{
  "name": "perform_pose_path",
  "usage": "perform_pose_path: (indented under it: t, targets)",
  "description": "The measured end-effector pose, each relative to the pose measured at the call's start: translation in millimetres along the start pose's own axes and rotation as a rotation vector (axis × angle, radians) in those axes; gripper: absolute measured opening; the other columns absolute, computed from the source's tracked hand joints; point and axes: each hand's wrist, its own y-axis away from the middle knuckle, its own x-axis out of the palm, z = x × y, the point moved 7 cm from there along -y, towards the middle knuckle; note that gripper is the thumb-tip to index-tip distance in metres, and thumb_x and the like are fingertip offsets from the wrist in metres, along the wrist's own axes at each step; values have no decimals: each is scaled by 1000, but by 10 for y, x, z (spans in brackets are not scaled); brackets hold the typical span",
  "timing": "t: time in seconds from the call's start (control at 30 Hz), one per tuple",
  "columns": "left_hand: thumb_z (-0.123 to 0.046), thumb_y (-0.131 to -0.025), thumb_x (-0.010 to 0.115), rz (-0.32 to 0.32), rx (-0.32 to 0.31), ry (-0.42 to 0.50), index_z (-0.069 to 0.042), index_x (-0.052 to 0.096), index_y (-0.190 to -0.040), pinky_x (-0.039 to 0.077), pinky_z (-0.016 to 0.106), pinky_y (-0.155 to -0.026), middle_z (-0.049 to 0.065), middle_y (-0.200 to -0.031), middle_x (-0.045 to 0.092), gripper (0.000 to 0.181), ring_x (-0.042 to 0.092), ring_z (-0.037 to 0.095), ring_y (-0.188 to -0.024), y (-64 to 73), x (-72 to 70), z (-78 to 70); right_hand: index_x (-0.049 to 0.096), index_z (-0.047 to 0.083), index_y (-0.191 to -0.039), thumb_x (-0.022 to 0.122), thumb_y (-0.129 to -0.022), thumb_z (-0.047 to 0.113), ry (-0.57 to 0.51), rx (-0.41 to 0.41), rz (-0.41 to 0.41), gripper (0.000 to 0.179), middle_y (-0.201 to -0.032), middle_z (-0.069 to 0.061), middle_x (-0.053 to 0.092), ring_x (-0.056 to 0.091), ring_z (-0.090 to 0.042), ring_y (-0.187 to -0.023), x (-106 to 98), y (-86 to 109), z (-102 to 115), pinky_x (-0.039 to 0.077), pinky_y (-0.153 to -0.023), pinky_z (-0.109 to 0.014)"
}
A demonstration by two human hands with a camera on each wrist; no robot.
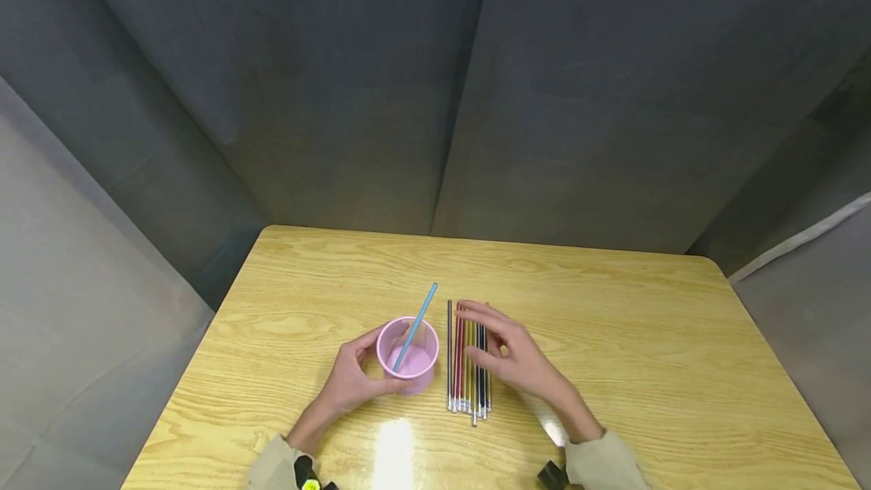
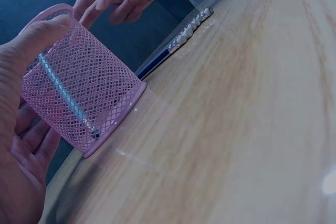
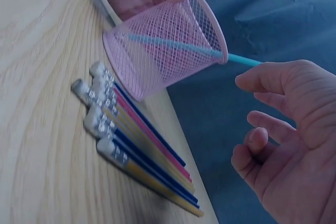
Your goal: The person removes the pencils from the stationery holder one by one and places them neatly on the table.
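A pink mesh pencil cup (image 1: 408,354) stands on the table, and my left hand (image 1: 357,376) grips it, thumb near the rim and fingers round the far side. Inside it one light blue pencil (image 1: 423,311) leans, its upper end sticking out past the rim; the left wrist view shows that pencil (image 2: 63,90) through the mesh. My right hand (image 1: 513,350) hovers above a row of pencils (image 3: 152,145), fingers loosely bent and holding nothing. Those pencils are dark blue, red and yellow, with eraser ends towards me. The hand hides part of the row in the head view.
The wood-grain table (image 1: 646,339) stretches to both sides of the hands. Dark grey cloth (image 1: 354,97) hangs behind its far edge, with lighter cloth (image 1: 68,308) at the left. The row of pencils lies just right of the cup.
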Motion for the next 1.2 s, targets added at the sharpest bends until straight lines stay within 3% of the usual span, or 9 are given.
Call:
perform_pose_path:
  t: [0.1, 0.17, 0.27, 0.4, 0.6, 0.7, 0.73, 0.97, 1.2]
  targets:
    - [-6, -72, 96, 3, 8, -6, -1, 54, -149, 45, 43, -118, 21, -145, 61, 88, 55, 44, -135, 0, 1, 4, 59, 15, -148, 76, -94, 8, -2, -13, 9, 57, -157, -15, 51, 39, -3, -51, 35, -35, 37, 42, -42, -26]
    - [-6, -72, 95, 3, 9, -10, -1, 54, -149, 45, 43, -118, 22, -145, 61, 88, 55, 45, -135, 0, 2, 7, 58, 17, -149, 77, -94, 8, 13, -16, 12, 58, -157, -13, 51, 39, -2, -51, 55, -56, 57, 50, -56, -22]
    - [-5, -72, 95, 3, 4, -10, -2, 54, -149, 45, 43, -118, 21, -145, 61, 88, 55, 44, -135, 0, 3, 8, 57, 20, -149, 77, -94, 7, 33, -23, 20, 60, -158, -9, 52, 40, -3, -51, 80, -87, 88, 49, -59, -17]
    - [-5, -72, 95, 10, 11, -8, -2, 53, -150, 46, 46, -117, 22, -145, 61, 88, 56, 46, -134, -3, 5, -9, 56, 16, -150, 76, -94, 7, 26, -32, 37, 60, -158, -8, 51, 42, -8, -54, 110, -133, 112, 45, -48, -22]
    - [-5, -73, 95, 14, 14, 2, -3, 53, -150, 47, 47, -116, 23, -145, 60, 88, 56, 46, -133, 0, 3, -12, 55, 12, -151, 76, -96, 12, 15, -39, 61, 59, -159, -7, 50, 44, -11, -52, 160, -189, 131, 51, -56, -27]
    - [-3, -73, 95, 16, 20, 9, -2, 52, -150, 46, 47, -117, 23, -145, 60, 88, 56, 47, -133, 1, 8, -11, 55, 11, -151, 75, -96, 9, -6, -54, 76, 58, -158, -10, 50, 44, -11, -51, 189, -214, 158, 49, -53, -24]
    - [-3, -73, 94, 17, 22, 12, -2, 52, -150, 46, 47, -117, 23, -145, 60, 89, 56, 47, -132, 0, 10, -10, 55, 9, -151, 74, -96, 9, -18, -61, 83, 58, -158, -11, 50, 43, -11, -51, 198, -222, 168, 45, -45, -25]
    - [-4, -72, 95, 11, 19, 15, -1, 52, -150, 46, 45, -117, 25, -145, 60, 89, 55, 47, -133, -3, 7, 9, 55, 13, -151, 74, -98, 17, -6, -73, 101, 56, -157, -13, 51, 43, -7, -54, 247, -268, 203, 46, -46, -25]
    - [-7, -72, 96, 15, 21, 1, 1, 52, -150, 45, 42, -118, 24, -146, 59, 90, 55, 45, -135, -1, 5, 17, 55, 14, -152, 70, -102, 17, -2, -56, 145, 53, -126, -6, 68, 42, -6, -60, 308, -298, 178, 45, -51, -26]
